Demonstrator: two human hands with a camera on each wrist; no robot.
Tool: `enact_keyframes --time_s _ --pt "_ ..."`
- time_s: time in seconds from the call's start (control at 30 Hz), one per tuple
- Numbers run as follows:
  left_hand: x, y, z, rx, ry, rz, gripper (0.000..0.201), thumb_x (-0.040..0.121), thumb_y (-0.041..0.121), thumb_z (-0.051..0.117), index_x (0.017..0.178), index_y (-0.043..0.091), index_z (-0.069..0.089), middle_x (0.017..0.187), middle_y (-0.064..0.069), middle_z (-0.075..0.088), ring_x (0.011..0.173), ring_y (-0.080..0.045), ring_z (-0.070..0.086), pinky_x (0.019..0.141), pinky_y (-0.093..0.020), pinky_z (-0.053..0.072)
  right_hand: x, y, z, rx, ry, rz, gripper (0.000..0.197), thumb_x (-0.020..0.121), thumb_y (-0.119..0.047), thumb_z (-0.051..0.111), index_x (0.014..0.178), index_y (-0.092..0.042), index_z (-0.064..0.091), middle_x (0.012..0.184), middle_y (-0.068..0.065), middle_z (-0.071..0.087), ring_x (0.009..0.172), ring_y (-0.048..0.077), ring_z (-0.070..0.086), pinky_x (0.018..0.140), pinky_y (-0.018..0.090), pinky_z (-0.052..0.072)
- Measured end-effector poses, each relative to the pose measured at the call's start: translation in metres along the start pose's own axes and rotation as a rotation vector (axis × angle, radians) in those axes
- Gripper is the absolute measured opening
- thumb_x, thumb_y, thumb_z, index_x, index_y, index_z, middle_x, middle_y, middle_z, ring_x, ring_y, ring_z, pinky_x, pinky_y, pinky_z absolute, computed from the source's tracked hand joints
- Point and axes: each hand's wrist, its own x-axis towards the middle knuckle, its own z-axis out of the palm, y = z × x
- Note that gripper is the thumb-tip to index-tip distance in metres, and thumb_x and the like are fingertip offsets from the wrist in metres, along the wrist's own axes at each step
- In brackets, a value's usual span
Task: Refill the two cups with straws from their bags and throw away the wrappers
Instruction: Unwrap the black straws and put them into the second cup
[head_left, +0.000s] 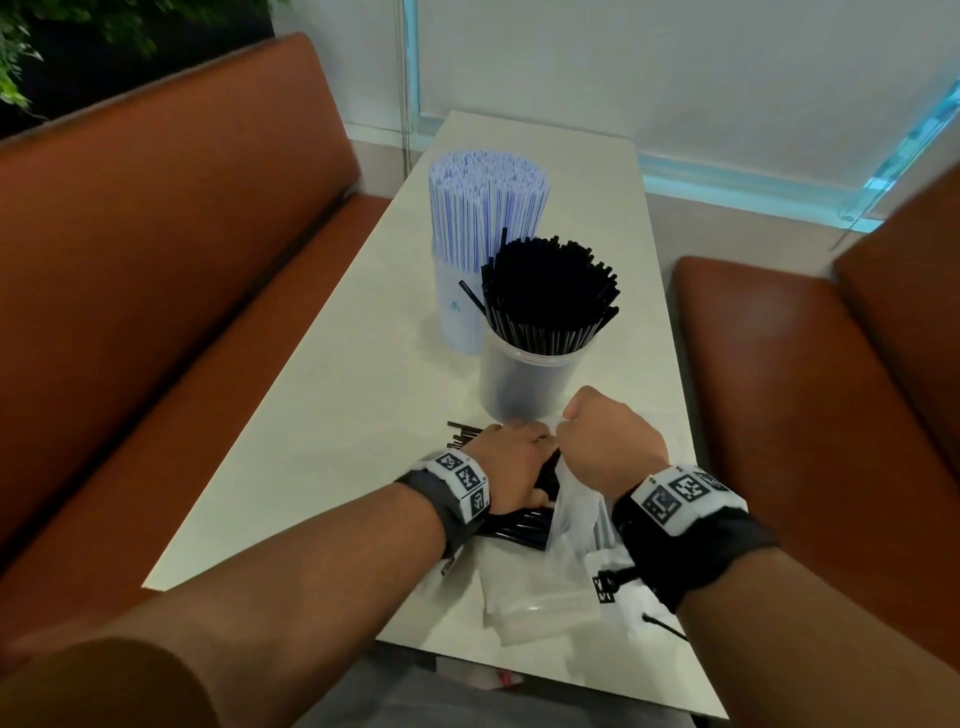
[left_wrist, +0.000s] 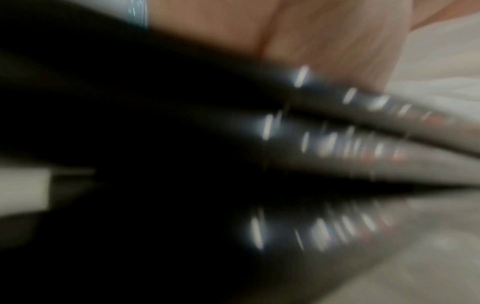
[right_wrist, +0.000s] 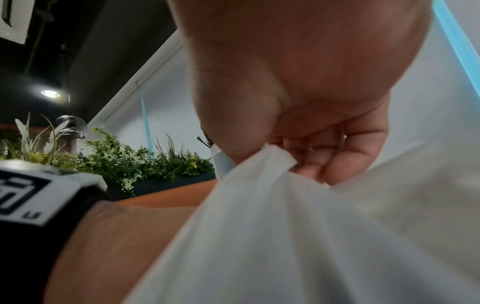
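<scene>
Straws, black (head_left: 524, 525), lie bundled on the desk (head_left: 322, 415) under the left hand (head_left: 511, 467), whose grip wraps them steady while the right hand (head_left: 613, 441) pinches the clear bag (right_wrist: 272, 162), likely stripping it. Both cups stand just beyond.

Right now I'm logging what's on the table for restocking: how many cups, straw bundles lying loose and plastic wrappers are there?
Cups: 2, one with blue-striped straws, one with black straws.
Loose bundles: 1, the black straws under the left hand.
Plastic wrappers: at least 2, one pinched by the right hand, one flat near the table edge.
Total: 5.
</scene>
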Motion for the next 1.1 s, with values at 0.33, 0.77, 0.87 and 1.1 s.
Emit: enact_keyframes --time_s 0.33,0.77,0.87,1.1 --pt "0.004 -0.002 -0.001 0.009 -0.011 -0.01 0.039 0.098 0.039 0.056 0.125 0.01 0.057 0.121 -0.008 0.054 0.107 -0.029 0.058 0.089 -0.046 0.052 0.004 0.01 0.004 0.071 0.032 0.034 0.017 0.09 -0.032 0.043 0.106 -0.031 0.051 0.083 -0.011 0.061 0.073 0.01 0.057 0.057 0.029 0.035" --pt "-0.053 -0.054 -0.023 0.127 0.042 -0.109 0.025 0.096 0.028 0.052 0.119 0.018 0.049 0.103 -0.004 0.062 0.089 -0.027 0.063 0.068 -0.034 0.041 0.004 0.016 0.011 0.099 0.08 0.082 0.018 0.092 -0.032 0.045 0.104 -0.027 0.058 0.104 -0.005 0.048 0.084 0.018 0.057 0.072 0.035 0.043" --pt "-0.075 -0.074 -0.029 0.068 0.081 -0.181 0.016 0.099 0.029 0.047 0.113 0.022 0.049 0.097 -0.001 0.061 0.084 -0.024 0.062 0.064 -0.033 0.04 0.002 0.013 0.013 0.107 0.068 0.087 0.023 0.096 -0.041 0.046 0.109 -0.029 0.06 0.107 -0.004 0.047 0.094 0.022 0.058 0.078 0.037 0.045" --pt "-0.1 -0.074 -0.05 -0.074 0.269 -0.193 0.033 0.097 0.024 0.049 0.129 0.031 0.046 0.098 0.004 0.063 0.081 -0.022 0.06 0.064 -0.033 0.045 -0.024 -0.025 0.006 0.829 0.454 -0.227 0.051 0.094 -0.067 0.033 0.081 -0.026 0.059 0.082 0.001 0.062 0.082 0.011 0.059 0.072 0.031 0.048"
